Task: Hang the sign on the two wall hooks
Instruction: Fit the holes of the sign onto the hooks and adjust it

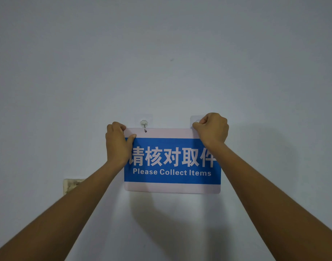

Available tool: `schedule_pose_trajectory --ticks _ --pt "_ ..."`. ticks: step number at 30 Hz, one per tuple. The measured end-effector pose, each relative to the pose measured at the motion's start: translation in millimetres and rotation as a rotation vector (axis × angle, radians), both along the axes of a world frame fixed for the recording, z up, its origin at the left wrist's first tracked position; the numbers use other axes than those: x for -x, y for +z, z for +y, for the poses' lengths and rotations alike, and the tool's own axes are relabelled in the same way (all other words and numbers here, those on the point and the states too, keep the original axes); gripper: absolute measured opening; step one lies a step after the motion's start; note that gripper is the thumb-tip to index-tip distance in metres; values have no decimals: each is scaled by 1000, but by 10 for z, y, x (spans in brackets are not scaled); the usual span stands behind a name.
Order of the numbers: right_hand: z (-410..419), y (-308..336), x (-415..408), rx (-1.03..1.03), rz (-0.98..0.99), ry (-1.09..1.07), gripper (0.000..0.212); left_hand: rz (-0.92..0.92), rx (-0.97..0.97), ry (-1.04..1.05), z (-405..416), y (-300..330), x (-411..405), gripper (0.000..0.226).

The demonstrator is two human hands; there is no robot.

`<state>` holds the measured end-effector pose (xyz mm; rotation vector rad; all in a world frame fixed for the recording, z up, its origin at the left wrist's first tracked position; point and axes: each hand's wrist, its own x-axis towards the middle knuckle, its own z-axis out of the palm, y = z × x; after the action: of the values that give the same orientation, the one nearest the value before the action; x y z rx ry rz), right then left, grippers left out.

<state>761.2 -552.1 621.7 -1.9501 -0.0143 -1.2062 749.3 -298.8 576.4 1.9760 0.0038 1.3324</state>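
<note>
The sign (172,161) is held flat against the wall (161,53), its left hole seated on the left hook (143,123). The left hand (117,146) grasps the upper-left corner; the right hand (212,129) pinches the upper-right corner at the right hook (197,121), where engagement is hidden and probably remains to be completed.

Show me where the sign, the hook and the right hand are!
sign (172,178): head view, blue band under the words.
hook (143,123): head view, clear knob.
right hand (213,129): head view, back of hand.
</note>
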Motion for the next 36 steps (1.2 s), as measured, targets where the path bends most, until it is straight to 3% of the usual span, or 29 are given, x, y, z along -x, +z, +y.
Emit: schedule_pose_trajectory --ticks 6,11,21,26,36 --pt "-70 152 36 228 147 -39 10 5 -8 3 -6 3 15 33" --pt "-47 118 58 580 -87 -143 13 8 -13 6 -4 9 19 33" --pt "-80 59 -70 642 -200 -10 16 -11 -34 25 -30 -14 16 31" --pt "-262 4 -44 552 -207 -41 14 -5 -40 26 -19 3 36 30" --pt "-269 37 49 595 -173 -38 21 13 -44 40 -39 14 61 32"
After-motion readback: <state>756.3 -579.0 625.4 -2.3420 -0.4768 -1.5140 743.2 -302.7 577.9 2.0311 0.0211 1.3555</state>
